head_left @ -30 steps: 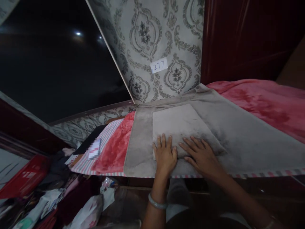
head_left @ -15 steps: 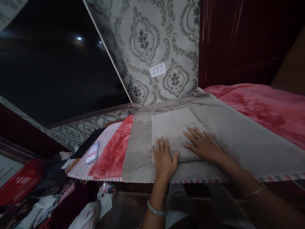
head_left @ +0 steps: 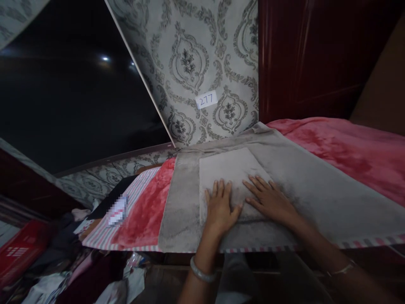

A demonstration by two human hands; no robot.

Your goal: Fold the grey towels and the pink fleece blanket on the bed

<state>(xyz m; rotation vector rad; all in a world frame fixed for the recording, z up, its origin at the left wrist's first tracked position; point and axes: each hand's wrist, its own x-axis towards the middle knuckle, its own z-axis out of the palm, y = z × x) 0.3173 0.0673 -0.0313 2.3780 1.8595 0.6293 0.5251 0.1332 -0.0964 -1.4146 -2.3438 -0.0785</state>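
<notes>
At the left, the red cloth (head_left: 145, 211) shows beside the grey cloth (head_left: 325, 202); a hard pull toward the near side could drag both over the striped edge (head_left: 265, 249). The left hand (head_left: 220, 209) lies flat, fingers spread and gripping nothing, on the near left part of the pale square (head_left: 224, 169), which rests on the grey cloth beneath both hands; uneven pressure could skew its left side. The right hand (head_left: 268, 200) is likewise spread and loose, on the square's right part. If the palms push toward each other, the soft layer between could ruck up; a rightward sweep could crease the right side. Whether the square is a separate piece, I cannot tell; if so, it could slide.
</notes>
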